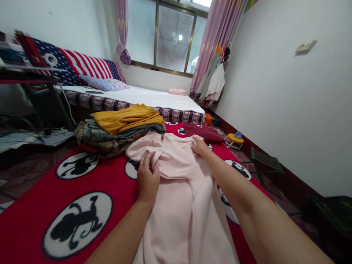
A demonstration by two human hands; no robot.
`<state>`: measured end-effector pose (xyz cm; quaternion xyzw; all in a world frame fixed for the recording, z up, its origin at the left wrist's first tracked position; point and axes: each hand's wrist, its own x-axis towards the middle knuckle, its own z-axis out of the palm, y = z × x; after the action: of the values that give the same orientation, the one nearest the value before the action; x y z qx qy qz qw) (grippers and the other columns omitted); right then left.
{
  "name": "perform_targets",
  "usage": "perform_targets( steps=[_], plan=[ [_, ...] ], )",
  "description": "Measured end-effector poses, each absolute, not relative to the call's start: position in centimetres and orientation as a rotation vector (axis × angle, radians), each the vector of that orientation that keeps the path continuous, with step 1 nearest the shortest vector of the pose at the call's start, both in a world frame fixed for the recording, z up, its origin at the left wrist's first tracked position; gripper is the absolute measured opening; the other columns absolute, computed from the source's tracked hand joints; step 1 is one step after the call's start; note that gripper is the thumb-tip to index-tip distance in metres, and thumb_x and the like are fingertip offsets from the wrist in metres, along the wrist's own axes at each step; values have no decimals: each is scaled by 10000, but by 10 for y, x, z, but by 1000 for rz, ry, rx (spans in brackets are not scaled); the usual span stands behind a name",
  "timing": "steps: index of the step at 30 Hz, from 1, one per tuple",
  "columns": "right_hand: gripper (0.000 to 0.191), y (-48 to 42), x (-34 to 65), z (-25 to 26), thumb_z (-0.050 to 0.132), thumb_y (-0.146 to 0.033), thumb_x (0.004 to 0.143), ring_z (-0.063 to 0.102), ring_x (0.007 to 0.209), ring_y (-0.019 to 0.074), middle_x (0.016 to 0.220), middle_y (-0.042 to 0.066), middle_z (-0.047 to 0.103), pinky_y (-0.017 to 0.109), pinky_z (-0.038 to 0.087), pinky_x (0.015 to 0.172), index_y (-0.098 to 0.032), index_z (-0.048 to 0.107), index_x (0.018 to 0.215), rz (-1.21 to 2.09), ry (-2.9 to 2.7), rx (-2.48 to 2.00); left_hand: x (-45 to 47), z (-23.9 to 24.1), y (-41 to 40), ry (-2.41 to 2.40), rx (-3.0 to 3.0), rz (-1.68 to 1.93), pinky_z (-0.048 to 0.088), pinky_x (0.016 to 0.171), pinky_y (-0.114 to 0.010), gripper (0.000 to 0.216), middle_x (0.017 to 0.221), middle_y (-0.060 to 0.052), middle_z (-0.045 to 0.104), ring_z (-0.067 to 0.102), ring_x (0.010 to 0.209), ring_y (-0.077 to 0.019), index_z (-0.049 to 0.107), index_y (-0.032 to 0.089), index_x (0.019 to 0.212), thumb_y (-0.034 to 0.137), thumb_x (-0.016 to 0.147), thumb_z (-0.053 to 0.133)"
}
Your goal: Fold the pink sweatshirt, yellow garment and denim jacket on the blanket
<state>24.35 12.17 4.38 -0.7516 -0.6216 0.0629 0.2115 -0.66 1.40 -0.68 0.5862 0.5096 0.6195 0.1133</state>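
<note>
A pale pink dress [176, 205] lies lengthwise on a red blanket [33, 220] printed with black-and-white monkey discs. Its neckline is at the far end, and its lower part runs out of view toward me. My left hand [148, 179] pinches the fabric at the left sleeve [141, 146], fingers bent together. At the right shoulder, beside the neckline, my right hand [200, 147] grips the cloth; its fingertips are partly hidden by the fabric.
Left of the dress sits a pile of folded clothes [96, 134] topped by a mustard garment [126, 117]. A maroon garment [206, 134] lies beyond my right hand. Behind is a bed [154, 94] with a white sheet; a folding stool [265, 161] stands to the right.
</note>
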Motion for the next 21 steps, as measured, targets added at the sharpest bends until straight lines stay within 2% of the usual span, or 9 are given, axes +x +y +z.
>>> perform_targets(
  steps=[2, 4, 5, 7, 11, 13, 16, 19, 21],
  plan=[
    [396, 129, 245, 42, 720, -210, 743, 651, 863, 206, 977, 75, 711, 283, 468, 817, -189, 670, 1135, 145, -1714, -2129, -7, -4, 12, 1468, 1760, 1794, 476, 986, -336, 391, 1119, -85, 626, 590, 1102, -216, 636, 196, 1166, 77, 829, 477],
    [250, 133, 249, 47, 680, -258, 786, 633, 945, 223, 1018, 85, 701, 283, 452, 840, -183, 691, 1025, 61, -1647, -2160, -6, -3, 12, 1437, 1778, 1800, 488, 961, -319, 363, 1082, -74, 613, 597, 1073, -204, 669, 207, 1119, 86, 845, 465],
    [222, 135, 252, 52, 614, -268, 840, 620, 996, 234, 1052, 101, 690, 293, 442, 859, -176, 681, 1030, 0, -1591, -2173, -6, -3, 12, 1420, 1781, 1818, 486, 964, -315, 350, 1087, -72, 603, 592, 1079, -202, 679, 209, 1113, 98, 855, 469],
    [289, 138, 258, 62, 441, -253, 934, 592, 1078, 260, 1116, 149, 658, 326, 424, 895, -141, 629, 1123, -126, -1458, -2196, -4, -4, 13, 1380, 1800, 1861, 473, 987, -314, 336, 1118, -74, 587, 576, 1113, -204, 682, 209, 1135, 127, 874, 487],
    [393, 138, 269, 68, 254, -202, 978, 555, 1145, 291, 1190, 207, 606, 371, 401, 931, -90, 509, 1255, -247, -1296, -2236, 1, -4, 15, 1358, 1874, 1825, 457, 1019, -320, 361, 1170, -80, 568, 558, 1154, -213, 651, 212, 1216, 162, 891, 502],
    [385, 136, 270, 59, 268, -165, 965, 566, 1127, 293, 1183, 218, 608, 374, 404, 926, -72, 502, 1255, -212, -1297, -2267, 3, -4, 16, 1388, 1895, 1755, 440, 1047, -335, 391, 1218, -92, 543, 538, 1189, -227, 626, 201, 1255, 165, 884, 510],
    [376, 133, 265, 40, 404, -160, 927, 579, 1106, 286, 1172, 224, 621, 361, 411, 931, -33, 496, 1269, -94, -1408, -2291, 3, -6, 18, 1430, 1908, 1665, 410, 1088, -374, 426, 1285, -116, 498, 496, 1250, -258, 596, 176, 1288, 182, 868, 534],
    [466, 128, 255, 27, 554, -244, 886, 490, 1234, 281, 1311, 210, 556, 350, 355, 1028, -44, 494, 1303, -6, -1606, -2253, 3, -10, 20, 1452, 1915, 1619, 419, 1084, -393, 430, 1305, -131, 479, 482, 1266, -280, 596, 163, 1282, 207, 856, 551],
    [523, 120, 248, 25, 589, -309, 876, 408, 1315, 284, 1409, 190, 483, 367, 305, 1082, -72, 488, 1332, 28, -1705, -2229, 2, -12, 22, 1457, 1923, 1613, 421, 1083, -395, 424, 1305, -131, 479, 482, 1266, -285, 602, 164, 1270, 213, 852, 554]
  ],
)
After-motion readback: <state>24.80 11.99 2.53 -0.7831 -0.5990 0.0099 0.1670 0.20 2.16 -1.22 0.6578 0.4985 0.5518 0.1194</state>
